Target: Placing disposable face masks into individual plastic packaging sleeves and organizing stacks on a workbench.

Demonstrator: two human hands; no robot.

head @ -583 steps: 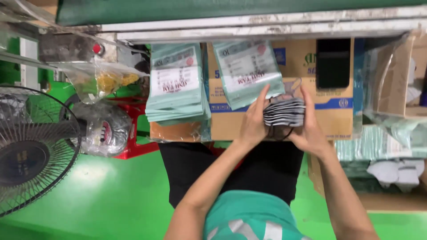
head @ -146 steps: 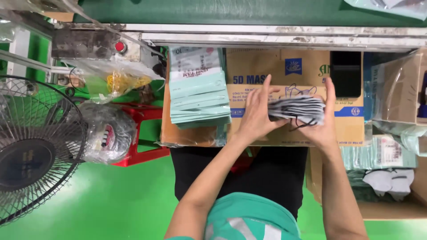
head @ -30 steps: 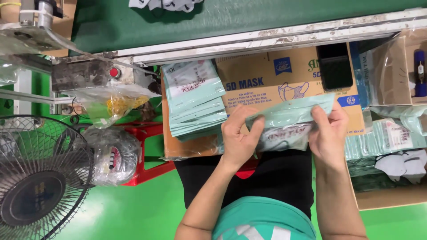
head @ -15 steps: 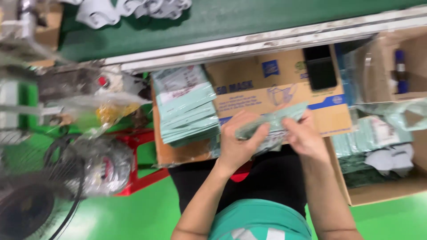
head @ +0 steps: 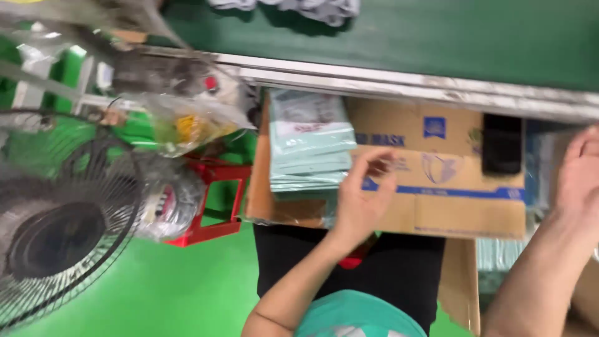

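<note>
My left hand (head: 365,200) hovers open over a flat brown cardboard box (head: 437,181) on my lap, its fingers spread, just right of a stack of pale green packets (head: 309,146). My right hand (head: 577,175) is at the far right edge, fingers loosely extended, holding nothing that shows. A dark phone (head: 502,142) lies on the box's upper right part. The view is motion-blurred.
A green conveyor belt (head: 405,31) with a metal rail (head: 374,78) runs along the top, grey masks (head: 299,7) on it. At left stand a black fan (head: 56,231), a red stool (head: 215,206) and clear plastic bags (head: 187,122). More green packets (head: 499,259) lie at lower right.
The filled green packet that both hands held half a second ago is gone from them. The hands have moved apart, the right one far to the right. The view has shifted left.
</note>
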